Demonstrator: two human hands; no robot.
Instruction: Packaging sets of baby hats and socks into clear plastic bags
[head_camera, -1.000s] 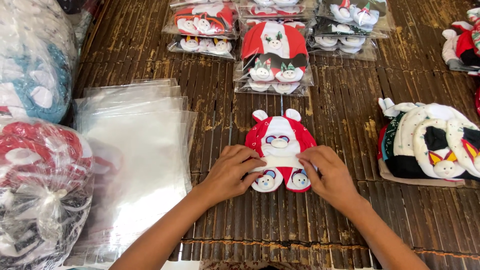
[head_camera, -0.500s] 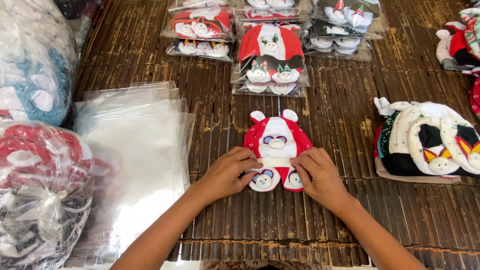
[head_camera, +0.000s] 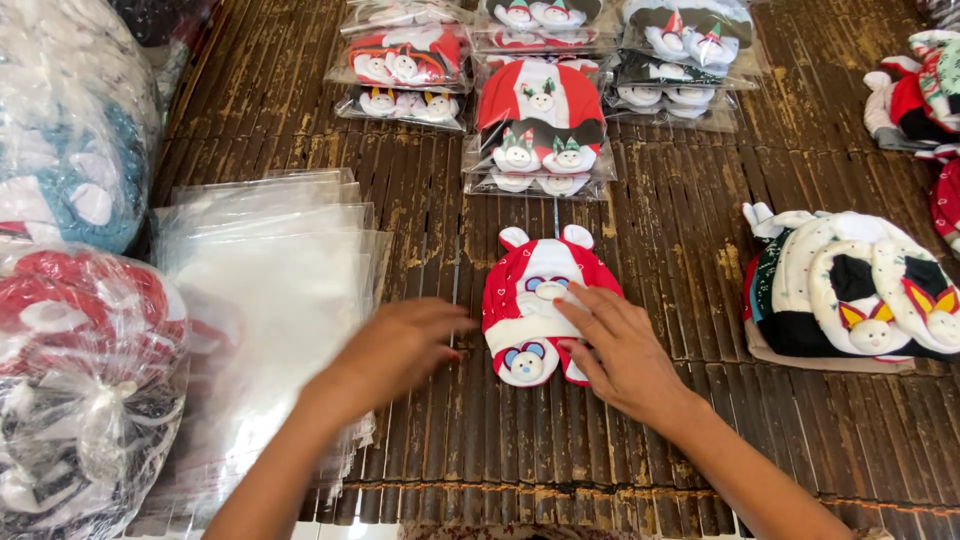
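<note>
A red and white baby hat set with small animal faces (head_camera: 540, 300) lies folded on the dark bamboo mat (head_camera: 700, 400). My right hand (head_camera: 615, 345) rests flat on its right side, fingers spread over the fabric. My left hand (head_camera: 400, 345) is blurred, off the hat, just left of it, between the hat and a stack of clear plastic bags (head_camera: 270, 290). It holds nothing.
Bagged hat sets (head_camera: 540, 130) lie in rows at the back. A pile of loose hats (head_camera: 860, 290) sits at the right, more at the far right edge. Large clear sacks of hats (head_camera: 70, 380) crowd the left side.
My left hand has left the hat and moved left toward the plastic bags. My right hand stays on the hat.
</note>
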